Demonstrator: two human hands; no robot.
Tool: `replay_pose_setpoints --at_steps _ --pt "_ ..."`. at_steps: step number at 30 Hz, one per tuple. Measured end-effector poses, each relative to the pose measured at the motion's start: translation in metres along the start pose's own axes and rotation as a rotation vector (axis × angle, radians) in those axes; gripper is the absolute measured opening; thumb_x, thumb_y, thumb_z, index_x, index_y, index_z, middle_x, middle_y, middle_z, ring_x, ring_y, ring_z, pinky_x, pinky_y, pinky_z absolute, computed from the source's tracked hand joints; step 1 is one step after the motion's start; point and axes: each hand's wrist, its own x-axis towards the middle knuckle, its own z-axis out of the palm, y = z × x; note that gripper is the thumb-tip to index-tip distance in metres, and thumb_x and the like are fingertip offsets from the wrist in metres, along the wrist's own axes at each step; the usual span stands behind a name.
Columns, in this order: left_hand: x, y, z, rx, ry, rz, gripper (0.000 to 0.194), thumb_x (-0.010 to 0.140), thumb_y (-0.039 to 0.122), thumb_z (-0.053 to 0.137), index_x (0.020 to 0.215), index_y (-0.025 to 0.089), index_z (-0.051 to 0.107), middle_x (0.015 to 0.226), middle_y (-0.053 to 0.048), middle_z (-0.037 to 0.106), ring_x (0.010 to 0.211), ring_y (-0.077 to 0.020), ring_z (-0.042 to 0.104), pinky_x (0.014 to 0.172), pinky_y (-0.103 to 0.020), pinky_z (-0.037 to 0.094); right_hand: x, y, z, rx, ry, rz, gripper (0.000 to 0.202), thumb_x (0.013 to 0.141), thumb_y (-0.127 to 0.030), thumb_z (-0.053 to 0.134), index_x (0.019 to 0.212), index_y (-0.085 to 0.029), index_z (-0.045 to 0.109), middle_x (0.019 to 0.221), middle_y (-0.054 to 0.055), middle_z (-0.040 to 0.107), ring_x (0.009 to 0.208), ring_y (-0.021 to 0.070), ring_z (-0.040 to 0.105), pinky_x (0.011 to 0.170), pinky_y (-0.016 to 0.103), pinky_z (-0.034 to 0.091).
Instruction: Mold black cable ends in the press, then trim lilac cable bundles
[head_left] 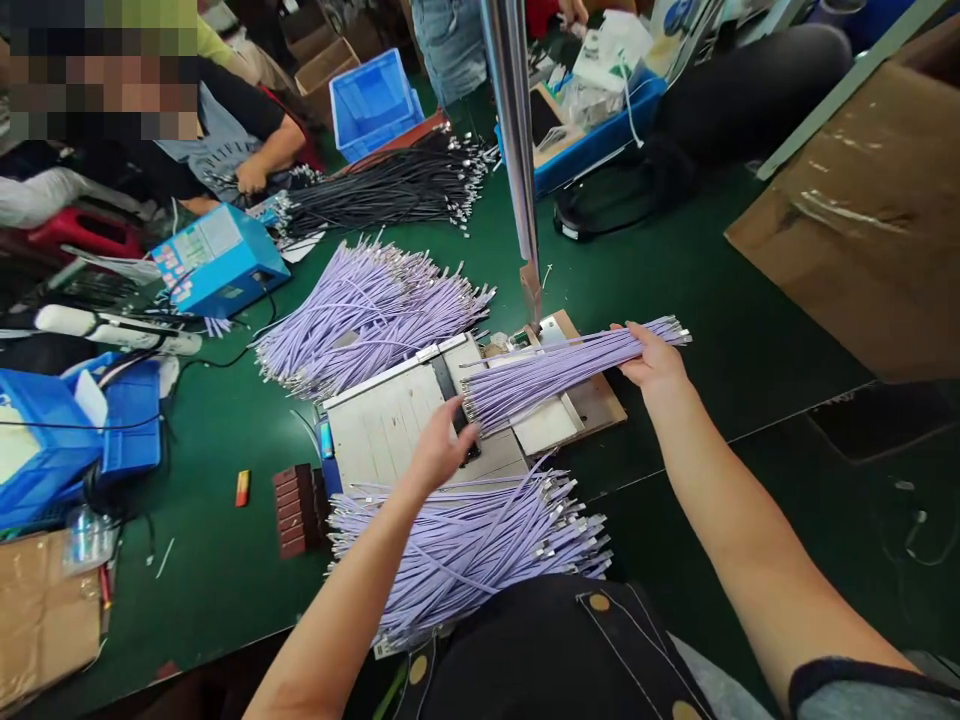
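Observation:
A bundle of thin purple cables (pixel 555 377) with metal connectors at its ends lies slantwise above a pale wooden board (pixel 390 418). My right hand (pixel 654 360) is closed around the bundle near its right end. Close to the bundle's left end is my left hand (pixel 442 445), thumb and fingers apart, holding nothing I can see. A dark strip (pixel 444 380) crosses the board, partly hidden by that hand. Below the board, against my body, rests a pile of purple cables (pixel 465 550). Another purple cable heap (pixel 375 310) spreads beyond the board.
An upright metal post (pixel 514 140) rises behind the board. A blue box-shaped device (pixel 221 260), blue bins (pixel 127 425) and a red-brown block (pixel 292 510) stand at left. Across the green table (pixel 225 580), a co-worker's hand (pixel 252 174) touches black cables (pixel 382 185). A cardboard box (pixel 862 210) is at right.

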Motion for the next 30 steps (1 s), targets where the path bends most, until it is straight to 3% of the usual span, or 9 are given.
replay_pose_setpoints --at_steps 2,5,8,11,16,20,27,30 --pt "0.009 0.015 0.029 0.279 -0.014 0.153 0.083 0.084 0.062 0.055 0.147 0.011 0.037 0.156 -0.021 0.031 0.147 -0.0352 0.022 0.118 -0.057 0.020 0.000 -0.002 0.002 -0.009 -0.004 0.016 0.011 0.091 -0.006 0.053 0.086 -0.016 0.056 0.080 0.005 0.072 0.077 0.0171 0.071 0.074 0.038 0.064" --pt "0.035 0.027 0.055 0.593 -0.036 0.136 0.102 0.080 0.070 0.055 0.152 0.006 0.025 0.161 -0.024 0.012 0.149 -0.0409 0.005 0.117 -0.064 0.003 0.001 -0.004 0.007 -0.037 -0.019 0.042 0.011 0.092 -0.006 0.051 0.086 -0.015 0.056 0.079 0.006 0.072 0.075 0.0162 0.071 0.072 0.036 0.064" --pt "0.057 0.027 0.060 0.698 -0.048 0.078 0.113 0.075 0.078 0.051 0.154 0.003 0.020 0.161 -0.023 0.010 0.149 -0.0421 0.004 0.116 -0.064 0.002 0.004 -0.007 0.009 -0.045 -0.028 0.058 0.012 0.092 -0.005 0.052 0.086 -0.014 0.057 0.080 0.007 0.072 0.075 0.0161 0.071 0.072 0.035 0.064" --pt "0.063 0.026 0.061 0.698 -0.057 0.082 0.117 0.073 0.081 0.050 0.154 0.004 0.018 0.161 -0.023 0.012 0.149 -0.0409 0.005 0.116 -0.063 0.002 0.009 -0.011 0.008 -0.041 -0.043 0.070 0.012 0.091 -0.005 0.053 0.086 -0.015 0.058 0.081 0.007 0.072 0.077 0.0172 0.071 0.074 0.036 0.064" --pt "0.054 0.025 0.070 0.651 -0.014 0.076 0.110 0.077 0.077 0.049 0.154 0.006 0.019 0.160 -0.023 0.018 0.149 -0.0393 0.011 0.117 -0.061 0.002 0.010 -0.013 -0.001 -0.057 -0.081 0.054 0.012 0.091 -0.006 0.051 0.087 -0.014 0.059 0.081 0.008 0.073 0.079 0.0185 0.071 0.073 0.036 0.064" --pt "0.047 0.014 0.066 0.622 0.010 0.055 0.110 0.077 0.076 0.052 0.154 0.006 0.019 0.160 -0.022 0.017 0.149 -0.0370 0.012 0.118 -0.059 0.004 0.002 -0.002 0.003 -0.057 -0.137 0.044 0.013 0.090 -0.006 0.051 0.085 -0.016 0.058 0.080 0.006 0.072 0.077 0.0171 0.071 0.072 0.034 0.064" --pt "0.046 0.002 0.065 0.601 0.053 0.069 0.115 0.073 0.078 0.054 0.153 0.002 0.021 0.160 -0.026 0.015 0.148 -0.0406 0.011 0.117 -0.062 0.004 0.002 0.011 0.005 -0.016 -0.165 0.039 0.013 0.088 -0.006 0.052 0.084 -0.016 0.059 0.079 0.006 0.072 0.078 0.0180 0.071 0.077 0.035 0.063" --pt "0.047 0.000 0.068 0.595 0.088 0.108 0.114 0.073 0.078 0.053 0.152 0.001 0.024 0.158 -0.027 0.018 0.148 -0.0416 0.013 0.117 -0.062 0.004 0.011 0.016 0.000 0.077 -0.250 0.011 0.009 0.087 -0.012 0.055 0.082 -0.017 0.059 0.079 0.005 0.072 0.084 0.0189 0.071 0.083 0.036 0.060"
